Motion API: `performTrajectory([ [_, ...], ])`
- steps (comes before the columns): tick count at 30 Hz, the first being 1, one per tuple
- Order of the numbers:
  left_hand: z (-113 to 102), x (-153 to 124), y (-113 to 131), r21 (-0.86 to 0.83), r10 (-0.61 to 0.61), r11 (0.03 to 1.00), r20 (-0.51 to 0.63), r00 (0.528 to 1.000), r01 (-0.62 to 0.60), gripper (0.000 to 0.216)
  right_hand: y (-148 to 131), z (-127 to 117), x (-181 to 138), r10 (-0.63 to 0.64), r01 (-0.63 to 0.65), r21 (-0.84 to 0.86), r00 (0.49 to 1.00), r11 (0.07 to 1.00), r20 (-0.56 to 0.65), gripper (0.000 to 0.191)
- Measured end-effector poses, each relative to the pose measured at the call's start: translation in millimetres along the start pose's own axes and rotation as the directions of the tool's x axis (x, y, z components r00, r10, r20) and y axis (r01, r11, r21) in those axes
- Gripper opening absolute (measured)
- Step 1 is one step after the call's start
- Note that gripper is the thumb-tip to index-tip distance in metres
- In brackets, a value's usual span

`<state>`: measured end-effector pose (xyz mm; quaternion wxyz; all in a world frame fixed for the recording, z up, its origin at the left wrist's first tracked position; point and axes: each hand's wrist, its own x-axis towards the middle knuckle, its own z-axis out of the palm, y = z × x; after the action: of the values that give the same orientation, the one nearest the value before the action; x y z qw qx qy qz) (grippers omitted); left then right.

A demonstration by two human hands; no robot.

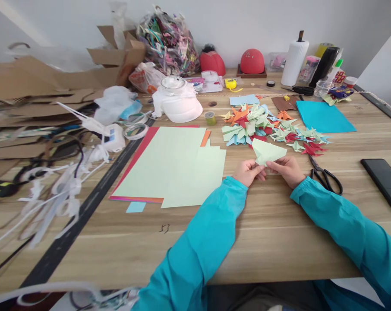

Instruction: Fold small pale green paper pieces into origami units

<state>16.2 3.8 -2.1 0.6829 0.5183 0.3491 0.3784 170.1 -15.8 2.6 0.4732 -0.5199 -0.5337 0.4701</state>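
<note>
a wooden desk point(189, 242) spreads beneath large pale green sheets point(169, 164), with red paper point(142, 147) showing under them. right of these sits a pile of folded paper shapes point(257, 115). nearer, the left hand point(247, 172) and right hand point(290, 169) work close together. black scissors point(325, 176) lie beside the right wrist. each grip pinches a small folded green paper point(268, 151), in front of the pile.

The folded pale-green triangular paper point(268, 151) looks matt; the flat brown wood-grained tabletop point(269, 242), smooth. Long turquoise cloth sleeves point(203, 222) look wrinkled.
</note>
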Motion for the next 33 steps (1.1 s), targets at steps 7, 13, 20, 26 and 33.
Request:
performTrajectory([
  [7,-3.1,-0.3,1.0,-0.082,-0.051,0.995,0.033,0.998,0.053,0.026,0.8,-0.7,0.6,-0.023,0.023,-0.013,1.0,1.0,-0.017,0.033],
  [13,-0.9,-0.6,1.8,-0.035,-0.017,0.999,0.004,1.0,0.017,0.025,1.4,-1.0,0.9,-0.05,0.05,0.021,0.999,0.999,-0.002,0.029],
  [20,-0.1,-1.3,2.5,-0.034,0.009,0.999,-0.01,1.0,-0.009,0.027,4.3,-1.5,1.1,-0.072,0.083,0.162,0.995,0.983,-0.072,0.024],
  [26,-2.9,-0.6,0.3,-0.067,-0.013,0.998,-0.016,1.0,0.012,0.031,4.8,1.3,-1.7,-0.372,0.358,-0.112,0.918,0.927,-0.14,0.045],
  [33,-4.1,0.9,-0.1,-0.103,-0.012,0.995,-0.033,0.999,0.008,0.034,9.0,-1.8,0.3,-0.487,0.451,-0.337,0.873,0.826,-0.026,0.016],
])
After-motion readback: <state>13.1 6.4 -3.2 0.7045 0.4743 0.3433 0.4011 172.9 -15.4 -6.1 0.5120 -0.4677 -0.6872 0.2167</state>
